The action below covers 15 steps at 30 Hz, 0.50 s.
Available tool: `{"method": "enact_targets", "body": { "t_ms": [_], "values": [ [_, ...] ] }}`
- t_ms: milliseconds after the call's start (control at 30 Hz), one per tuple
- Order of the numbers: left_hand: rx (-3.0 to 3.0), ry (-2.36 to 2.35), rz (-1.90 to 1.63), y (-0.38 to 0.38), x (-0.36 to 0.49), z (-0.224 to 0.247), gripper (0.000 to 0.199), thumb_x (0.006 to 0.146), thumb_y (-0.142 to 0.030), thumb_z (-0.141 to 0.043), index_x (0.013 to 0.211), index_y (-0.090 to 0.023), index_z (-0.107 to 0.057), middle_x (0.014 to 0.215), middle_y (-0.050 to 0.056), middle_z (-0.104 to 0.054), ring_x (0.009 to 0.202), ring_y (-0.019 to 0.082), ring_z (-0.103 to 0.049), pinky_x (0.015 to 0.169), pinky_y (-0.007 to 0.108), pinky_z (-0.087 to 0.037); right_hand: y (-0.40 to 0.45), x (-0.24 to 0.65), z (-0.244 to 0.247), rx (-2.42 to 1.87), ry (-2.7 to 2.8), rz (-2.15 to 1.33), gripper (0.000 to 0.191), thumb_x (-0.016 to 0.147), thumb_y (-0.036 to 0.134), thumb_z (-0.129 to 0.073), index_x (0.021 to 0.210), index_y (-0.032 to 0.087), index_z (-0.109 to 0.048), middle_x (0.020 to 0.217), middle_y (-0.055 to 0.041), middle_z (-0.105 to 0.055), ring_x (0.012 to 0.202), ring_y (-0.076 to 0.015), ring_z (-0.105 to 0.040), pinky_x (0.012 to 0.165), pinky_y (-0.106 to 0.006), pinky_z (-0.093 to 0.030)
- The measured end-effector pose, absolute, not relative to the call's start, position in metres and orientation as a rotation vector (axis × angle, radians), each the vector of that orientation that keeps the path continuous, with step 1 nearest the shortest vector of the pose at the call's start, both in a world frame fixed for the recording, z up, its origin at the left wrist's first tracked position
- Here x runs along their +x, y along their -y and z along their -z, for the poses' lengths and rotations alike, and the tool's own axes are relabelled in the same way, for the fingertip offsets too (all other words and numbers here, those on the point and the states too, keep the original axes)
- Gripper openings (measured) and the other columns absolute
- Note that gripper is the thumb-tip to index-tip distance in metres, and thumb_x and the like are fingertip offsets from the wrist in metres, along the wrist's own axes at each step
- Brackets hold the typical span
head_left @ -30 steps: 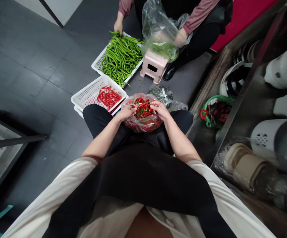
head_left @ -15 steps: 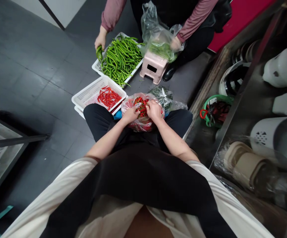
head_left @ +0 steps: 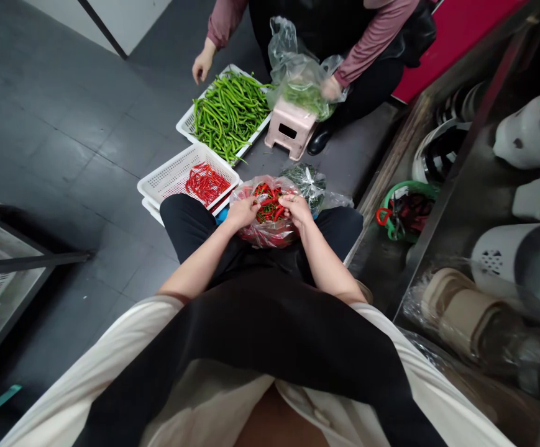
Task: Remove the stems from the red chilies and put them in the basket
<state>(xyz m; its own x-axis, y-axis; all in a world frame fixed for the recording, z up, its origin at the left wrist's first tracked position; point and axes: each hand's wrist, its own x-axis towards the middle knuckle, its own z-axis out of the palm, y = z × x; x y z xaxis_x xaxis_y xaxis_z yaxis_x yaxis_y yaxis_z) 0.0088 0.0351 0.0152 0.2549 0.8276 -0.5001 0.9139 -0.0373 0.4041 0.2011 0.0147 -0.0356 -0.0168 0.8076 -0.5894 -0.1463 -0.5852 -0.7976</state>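
Note:
A clear plastic bag point(head_left: 270, 237) of red chilies with green stems point(head_left: 268, 214) sits between my knees. Over its left side, my left hand point(head_left: 243, 212) is closed in a pinch at a red chili. My right hand point(head_left: 297, 208) pinches a red chili above the right side of the opening. Fingers partly cover what each hand holds. Left of the bag, a white perforated basket point(head_left: 162, 179) contains loose red chilies point(head_left: 207, 184). Behind the bag lies a knotted clear bag point(head_left: 311, 183) with dark green contents.
Across from me, a person's hand point(head_left: 203, 62) hovers beside a white basket point(head_left: 186, 126) of green chilies point(head_left: 232, 112). Their other hand point(head_left: 331, 89) touches a plastic bag on a pink stool point(head_left: 291, 129). A shelf at right holds pots and a green basket point(head_left: 412, 184) with scissors.
My hands have drawn slightly apart and up from the chilies, uncovering more of them. The other person's hand has let go of green chilies and risen a little.

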Motion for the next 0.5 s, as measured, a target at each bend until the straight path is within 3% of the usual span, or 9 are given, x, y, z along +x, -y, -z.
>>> {"method": "enact_targets", "body": {
  "t_ms": [167,267,333,433,500],
  "values": [
    [1.925,-1.529,0.109,-0.032,0.010,-0.014,0.035,0.094,-0.035,-0.041,0.117,-0.024,-0.064,0.105,0.008,-0.072,0.098,0.025,-0.067,0.089,0.037,-0.049,-0.020,0.193,0.034,-1.618,0.660,-1.582,0.034,0.078,0.033,-0.069,0.067,0.022,-0.039,0.055,0.0061,-0.044,0.045,-0.0080,-0.039,0.046,-0.021,-0.037],
    [1.926,-1.563,0.213,-0.033,0.009,-0.015,0.040,0.094,-0.039,-0.040,0.125,-0.023,-0.060,0.114,0.011,-0.070,0.104,0.027,-0.065,0.092,0.039,-0.048,-0.020,0.195,0.028,-1.880,1.135,-1.201,0.016,0.082,0.026,-0.061,0.072,0.021,-0.049,0.073,-0.0026,-0.060,0.067,-0.0159,-0.056,0.064,-0.028,-0.047],
    [1.907,-1.608,0.306,-0.035,0.008,-0.017,0.046,0.094,-0.042,-0.039,0.133,-0.023,-0.055,0.122,0.014,-0.066,0.111,0.030,-0.063,0.094,0.041,-0.047,-0.019,0.196,0.022,-1.993,1.434,-0.960,0.007,0.080,0.024,-0.063,0.085,0.019,-0.060,0.089,-0.0081,-0.067,0.086,-0.0222,-0.061,0.078,-0.033,-0.047],
    [1.893,-1.608,0.398,-0.038,0.010,-0.022,0.051,0.095,-0.044,-0.036,0.139,-0.022,-0.049,0.129,0.016,-0.063,0.116,0.032,-0.061,0.097,0.044,-0.046,-0.017,0.193,0.013,-1.993,1.601,-0.938,0.033,0.078,0.025,-0.066,0.110,0.019,-0.063,0.095,-0.0073,-0.069,0.090,-0.0238,-0.062,0.086,-0.036,-0.045],
    [1.906,-1.590,0.422,-0.039,0.012,-0.025,0.051,0.095,-0.044,-0.035,0.138,-0.020,-0.050,0.129,0.017,-0.063,0.116,0.032,-0.061,0.097,0.044,-0.046,-0.015,0.185,0.008,-1.884,1.625,-1.037,0.033,0.079,0.028,-0.065,0.112,0.021,-0.065,0.089,-0.0030,-0.069,0.083,-0.0211,-0.062,0.084,-0.033,-0.046]
  ]
}}
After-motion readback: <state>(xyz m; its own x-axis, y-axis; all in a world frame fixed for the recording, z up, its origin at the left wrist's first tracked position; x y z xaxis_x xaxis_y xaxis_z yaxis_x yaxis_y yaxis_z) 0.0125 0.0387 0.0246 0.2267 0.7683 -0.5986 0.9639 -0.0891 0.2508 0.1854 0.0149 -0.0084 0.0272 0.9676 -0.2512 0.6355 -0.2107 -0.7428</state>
